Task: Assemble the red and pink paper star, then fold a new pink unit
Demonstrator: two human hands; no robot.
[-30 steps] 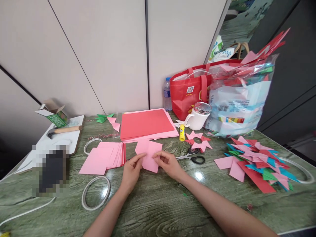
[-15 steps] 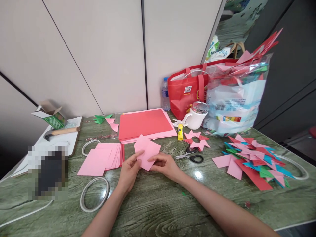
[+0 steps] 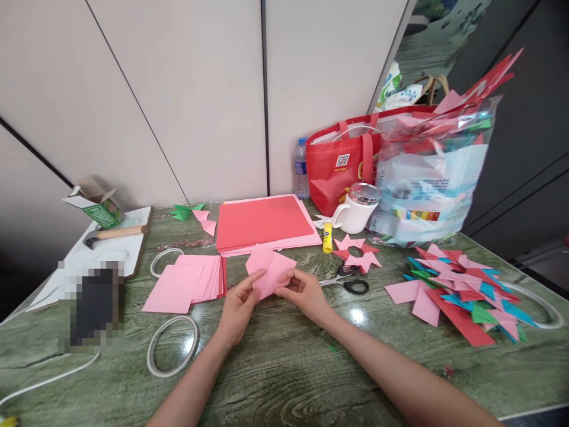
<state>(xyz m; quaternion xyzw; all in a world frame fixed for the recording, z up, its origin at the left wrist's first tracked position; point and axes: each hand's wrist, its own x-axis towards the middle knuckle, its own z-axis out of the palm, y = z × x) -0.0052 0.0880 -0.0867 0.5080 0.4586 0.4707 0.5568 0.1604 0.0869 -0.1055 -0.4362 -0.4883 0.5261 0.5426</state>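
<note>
A partly folded sheet of pink paper [image 3: 269, 268] is held up over the table between my two hands. My left hand [image 3: 242, 301] pinches its lower left edge between thumb and fingers. On the lower right side, my right hand [image 3: 303, 293] grips it in the same way. Close by on the left lies a fanned stack of pink paper squares [image 3: 184, 284] with red ones under it. Scissors with black handles [image 3: 351, 281] rest just beyond my right hand. Behind the held paper sit large red and pink sheets [image 3: 264, 222].
Rolls of tape [image 3: 152, 356] lie at the left. A hammer [image 3: 115, 234] rests on a white board. A glue stick [image 3: 328, 238], white mug [image 3: 358, 210], folded paper ring [image 3: 358, 252], red bag [image 3: 338, 184] and heap of folded paper pieces [image 3: 471, 284] stand or lie to the right.
The pink paper's right corner has spread outward, and its lower tip now sits higher. My right fingers have moved onto its front right edge. The whole view has shifted slightly.
</note>
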